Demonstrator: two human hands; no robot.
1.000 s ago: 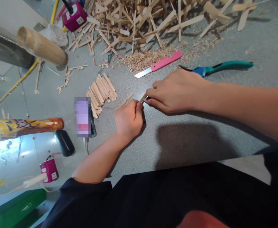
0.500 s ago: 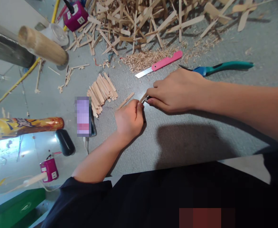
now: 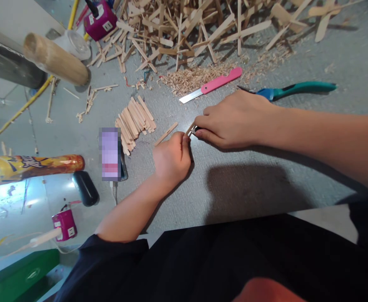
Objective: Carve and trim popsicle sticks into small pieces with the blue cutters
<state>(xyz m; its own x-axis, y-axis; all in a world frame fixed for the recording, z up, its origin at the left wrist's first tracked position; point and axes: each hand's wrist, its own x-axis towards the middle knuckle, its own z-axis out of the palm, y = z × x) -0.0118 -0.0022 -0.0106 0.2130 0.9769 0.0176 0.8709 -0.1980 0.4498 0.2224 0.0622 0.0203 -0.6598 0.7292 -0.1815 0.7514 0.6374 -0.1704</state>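
Observation:
My left hand is closed on a flat wooden craft stick, pinching it between thumb and fingers with its end sticking out to the upper right. My right hand is closed around a small cutting tool with a bright metal tip and a dark handle; most of it is hidden in the fingers. The metal tip meets the stick close to my left thumb. Another craft stick, with a notch or slot in its middle, lies just beyond my left hand. A row of loose craft sticks is to its left.
A pink-handled knife lies by wood shavings. Teal-handled pliers rest beyond my right wrist. A big heap of crossed sticks fills the far side. At left are a phone, a bottle and a bamboo cup.
Both hands stay almost in place, with my left hand shifting very slightly to the right. The stick and the cutting tool remain held together.

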